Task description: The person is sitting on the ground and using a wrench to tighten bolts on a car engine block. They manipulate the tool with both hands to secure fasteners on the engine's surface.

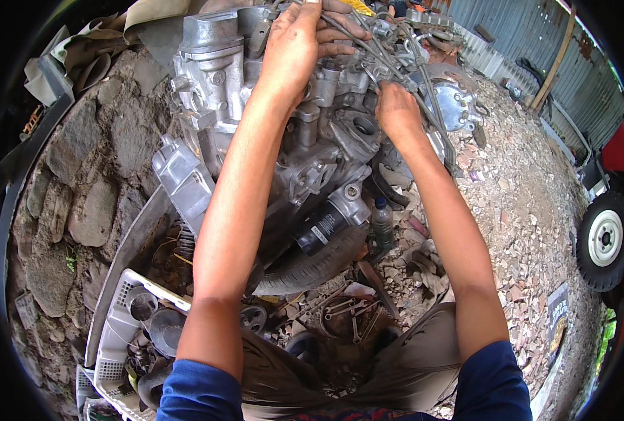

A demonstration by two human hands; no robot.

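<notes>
My left hand (308, 35) is at the top, over the metal engine (214, 77), its fingers bent around dark cables (389, 63) that run down to the right. My right hand (400, 109) is lower and to the right, closed on a small metal tool (372, 74), apparently a wrench, among the engine's fittings; the tool's far end is hard to make out. A round silver component (449, 105) lies just beyond it. Below the engine are a black cylindrical filter (319, 228) and a tire (291, 270).
A stone wall (80, 175) runs along the left, beside a plastic crate (122, 316) of parts. A bottle (382, 224) and several wrenches (354, 316) lie near my legs. Gravel ground (519, 245), corrugated sheets (508, 42) and a wheel (603, 242) are at the right.
</notes>
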